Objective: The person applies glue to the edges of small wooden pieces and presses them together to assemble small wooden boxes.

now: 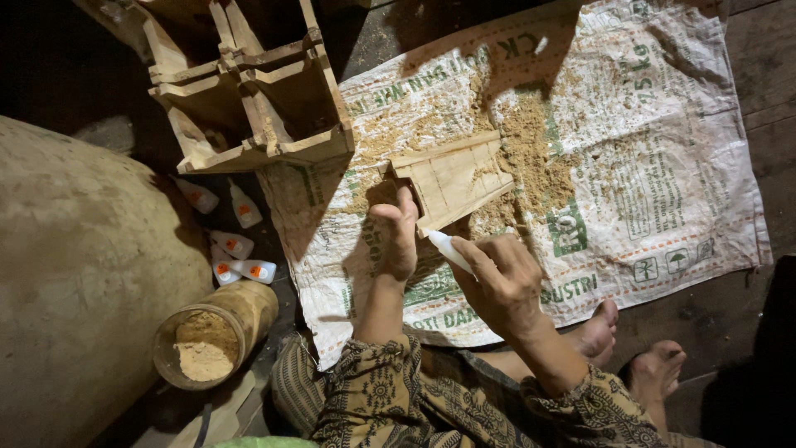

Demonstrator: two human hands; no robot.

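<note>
The person sat on a dark wooden floor (746, 75) with a big printed sack (663, 166) spread flat on it, and sawdust (531, 158) lay in a heap on the sack. The left hand (396, 236) curled its fingers on the edge of a small wooden piece (452, 178) resting on the sack, and the right hand (502, 282) held a small white bottle (445, 247) tight, its tip near the wood. More little bottles (236, 249), a jar of sawdust (207, 336) and wooden boxes (249, 91) sat on the floor to the left.

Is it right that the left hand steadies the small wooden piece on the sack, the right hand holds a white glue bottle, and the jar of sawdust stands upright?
Not quite. The jar lies on its side, its open mouth showing the sawdust, as the head view shows. The rest holds: the left hand steadies the wooden piece on the sack, and the right hand holds the white glue bottle.
</note>
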